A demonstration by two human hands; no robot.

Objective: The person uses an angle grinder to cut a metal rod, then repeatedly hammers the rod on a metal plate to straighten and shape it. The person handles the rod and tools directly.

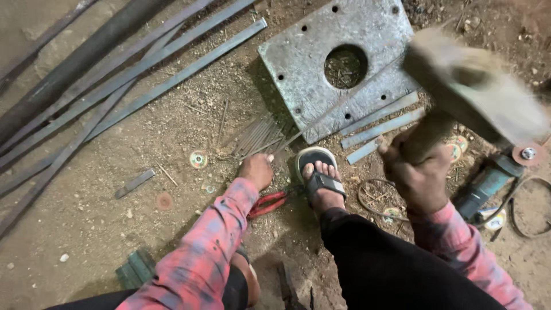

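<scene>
A blurred, wooden-handled steel hammer is gripped by the closed fingers of the right hand. A thin grey steel rod, crossing the holed plate, is pinned under the curled left hand.

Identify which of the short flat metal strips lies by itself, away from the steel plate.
The short dark strip on the dirt left of the left hand. The other three strips lie together at the grey plate.

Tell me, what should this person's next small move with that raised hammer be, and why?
Probably swing the hammer down onto the thin rod lying across the steel plate. The right hand holds it raised and motion-blurred, while the left hand steadies the rod's near end.
</scene>
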